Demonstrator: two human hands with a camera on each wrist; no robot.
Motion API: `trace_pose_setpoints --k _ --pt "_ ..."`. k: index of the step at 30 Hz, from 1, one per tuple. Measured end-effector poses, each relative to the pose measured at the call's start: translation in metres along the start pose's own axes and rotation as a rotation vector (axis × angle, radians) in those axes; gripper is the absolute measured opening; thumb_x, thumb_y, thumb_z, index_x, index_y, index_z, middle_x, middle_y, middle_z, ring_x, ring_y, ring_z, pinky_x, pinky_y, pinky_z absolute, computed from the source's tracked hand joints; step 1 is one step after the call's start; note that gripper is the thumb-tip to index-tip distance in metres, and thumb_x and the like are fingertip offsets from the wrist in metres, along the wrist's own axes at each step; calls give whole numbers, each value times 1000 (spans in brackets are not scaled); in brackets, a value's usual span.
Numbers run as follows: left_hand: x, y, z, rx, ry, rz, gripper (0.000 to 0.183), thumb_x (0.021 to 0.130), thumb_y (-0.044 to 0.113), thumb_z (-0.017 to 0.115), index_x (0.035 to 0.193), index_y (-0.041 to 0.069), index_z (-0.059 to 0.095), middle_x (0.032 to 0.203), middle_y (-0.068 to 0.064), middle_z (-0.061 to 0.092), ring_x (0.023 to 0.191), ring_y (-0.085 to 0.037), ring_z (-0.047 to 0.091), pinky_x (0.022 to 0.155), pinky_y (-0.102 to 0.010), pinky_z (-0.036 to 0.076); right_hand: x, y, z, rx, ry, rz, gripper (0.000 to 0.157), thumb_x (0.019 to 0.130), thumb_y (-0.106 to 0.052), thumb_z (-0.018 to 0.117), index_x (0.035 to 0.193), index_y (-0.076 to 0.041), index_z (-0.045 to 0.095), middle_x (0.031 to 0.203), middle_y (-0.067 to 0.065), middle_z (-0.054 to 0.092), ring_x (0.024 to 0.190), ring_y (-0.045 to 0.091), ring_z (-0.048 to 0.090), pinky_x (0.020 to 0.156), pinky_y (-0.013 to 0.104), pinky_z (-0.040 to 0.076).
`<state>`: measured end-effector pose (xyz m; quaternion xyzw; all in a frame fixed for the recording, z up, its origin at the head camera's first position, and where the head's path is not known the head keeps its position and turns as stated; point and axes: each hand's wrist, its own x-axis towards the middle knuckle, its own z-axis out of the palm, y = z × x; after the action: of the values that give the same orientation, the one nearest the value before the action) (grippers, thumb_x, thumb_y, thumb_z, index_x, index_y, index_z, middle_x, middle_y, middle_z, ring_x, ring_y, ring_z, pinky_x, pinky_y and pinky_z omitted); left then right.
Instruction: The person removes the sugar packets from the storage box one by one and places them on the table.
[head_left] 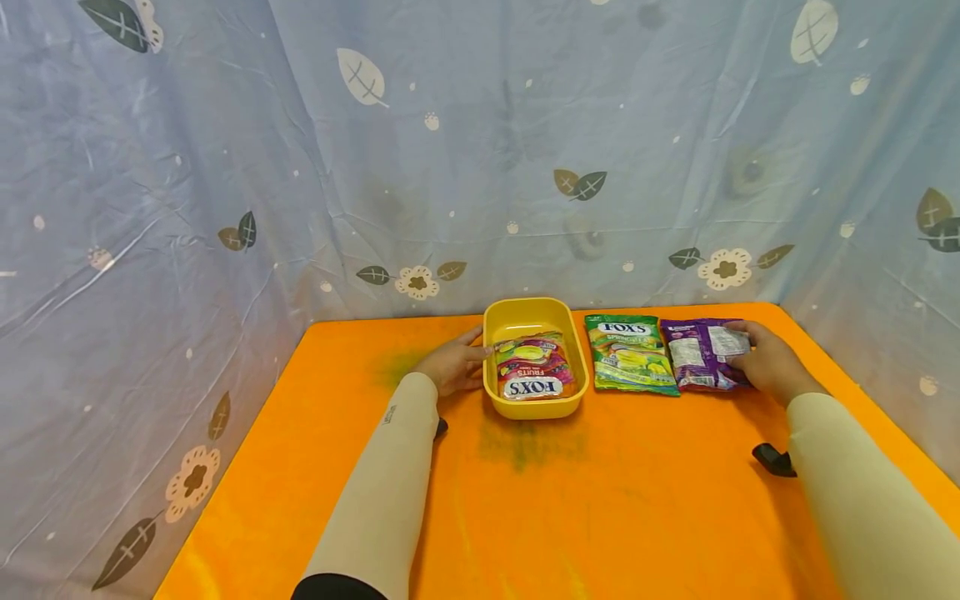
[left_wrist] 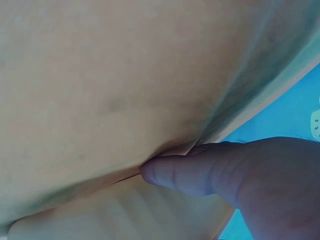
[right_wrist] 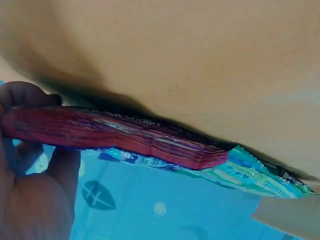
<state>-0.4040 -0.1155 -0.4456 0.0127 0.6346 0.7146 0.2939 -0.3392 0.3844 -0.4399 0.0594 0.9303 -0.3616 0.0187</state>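
Observation:
On the left, my left hand [head_left: 453, 365] holds the left side of a yellow plastic tub [head_left: 534, 410], fingertips at its rim. In the left wrist view, the thumb [left_wrist: 190, 172] lies against the tub's pale-looking outer wall. A red-and-pink FOX'S Fruits candy bag [head_left: 534, 367] lies inside the tub, its lettering upside down. To the right, my right hand [head_left: 772, 362] grips the right edge of a purple candy bag [head_left: 701, 354], its back panel up. Its fingers wrap that edge in the right wrist view. A green FOX'S candy bag [head_left: 632, 354] lies between the tub and the purple bag.
The orange tabletop [head_left: 600, 517] extends in front of the tub and bags. A blue-grey leaf-print curtain [head_left: 480, 167] hangs close behind them and along both sides. Black wrist-camera parts [head_left: 774, 460] stick out beside the sleeves.

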Motion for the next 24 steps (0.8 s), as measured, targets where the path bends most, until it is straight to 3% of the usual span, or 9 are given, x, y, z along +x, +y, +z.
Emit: trace_pose_setpoints --k 12,24 --pt "-1 0 0 0 0 1 66 98 17 54 153 33 22 140 -10 47 122 -24 49 92 -49 44 -4 -5 -3 -111 46 10 63 92 -13 59 143 6 28 133 42 28 115 56 32 94 68 28" --pt "-3 2 2 10 -1 -8 68 98 16 55 154 33 19 139 -12 47 123 -25 47 94 -49 42 -4 -6 -14 -48 75 23 69 92 -14 61 148 1 24 137 39 29 117 57 32 92 67 31"
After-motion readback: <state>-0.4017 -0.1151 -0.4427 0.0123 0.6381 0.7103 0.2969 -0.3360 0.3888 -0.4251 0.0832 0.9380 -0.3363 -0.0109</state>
